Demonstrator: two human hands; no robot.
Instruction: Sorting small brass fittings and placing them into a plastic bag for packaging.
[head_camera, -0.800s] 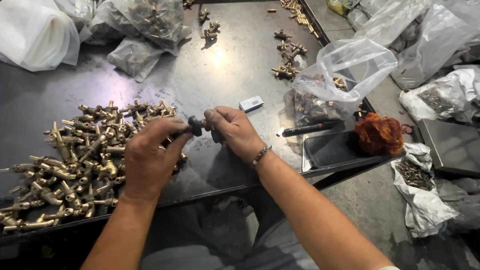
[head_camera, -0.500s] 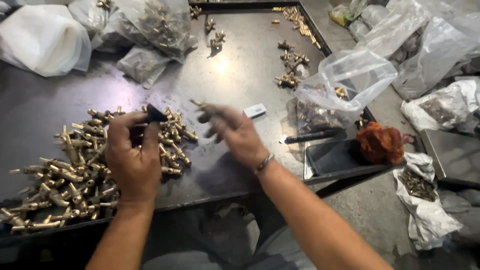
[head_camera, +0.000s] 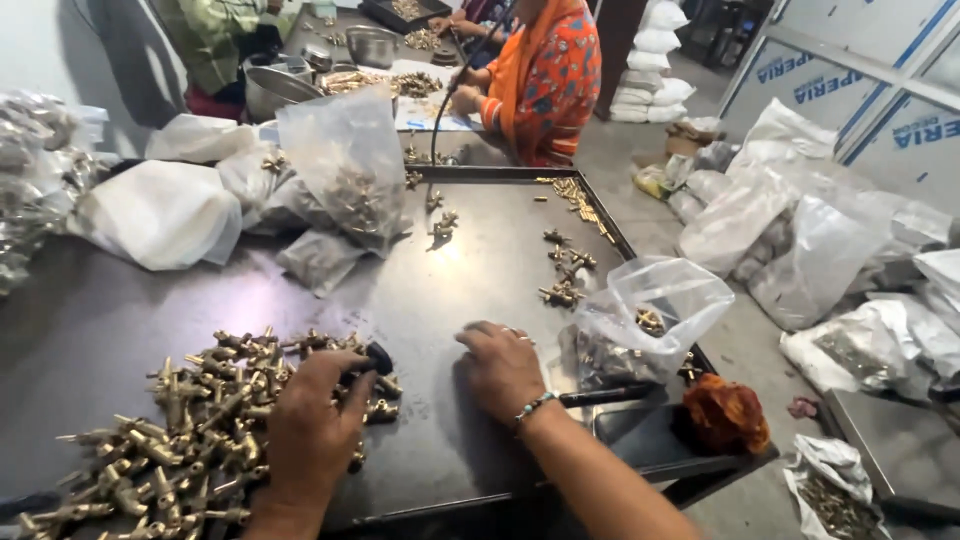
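The left hand (head_camera: 310, 435) closes its fingers (head_camera: 350, 372) on a brass fitting with a black knob (head_camera: 378, 358) at the right edge of the brass fittings pile (head_camera: 170, 430), near the counter's (head_camera: 450, 290) front edge. The right hand (head_camera: 500, 370) lies flat, fingers spread and empty, on the counter just beside a clear plastic bag (head_camera: 650, 310) at its right edge.

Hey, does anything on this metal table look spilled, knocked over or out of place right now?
Nothing looks damaged or spilled. A few brass fittings lie scattered apart from the main pile under the left hand, and the open clear bag sags at the table's right edge beside the right hand.
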